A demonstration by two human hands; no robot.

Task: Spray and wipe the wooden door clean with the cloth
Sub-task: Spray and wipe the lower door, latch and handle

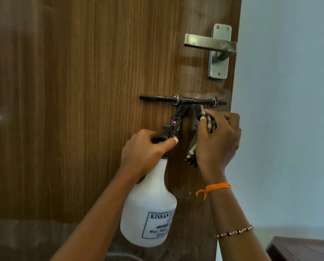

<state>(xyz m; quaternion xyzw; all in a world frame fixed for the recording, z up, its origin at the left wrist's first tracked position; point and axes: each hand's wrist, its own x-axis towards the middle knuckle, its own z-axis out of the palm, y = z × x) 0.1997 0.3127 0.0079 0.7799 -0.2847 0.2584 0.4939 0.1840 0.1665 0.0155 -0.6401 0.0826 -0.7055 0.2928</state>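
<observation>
While wiping: right hand (218, 140) pinches cloth (207, 122) under the bolt (183, 100); rub around fittings.
Left hand (146, 149): clenched on spray bottle (149, 210); keep nozzle clear.

Both arms raised, left hand (146, 149) with fingers curled in a grip, right hand (220, 136) likewise.

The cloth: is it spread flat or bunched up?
Bunched up. The right hand grips the cloth in a wad, one end dangling below, beside the bolt.
</observation>
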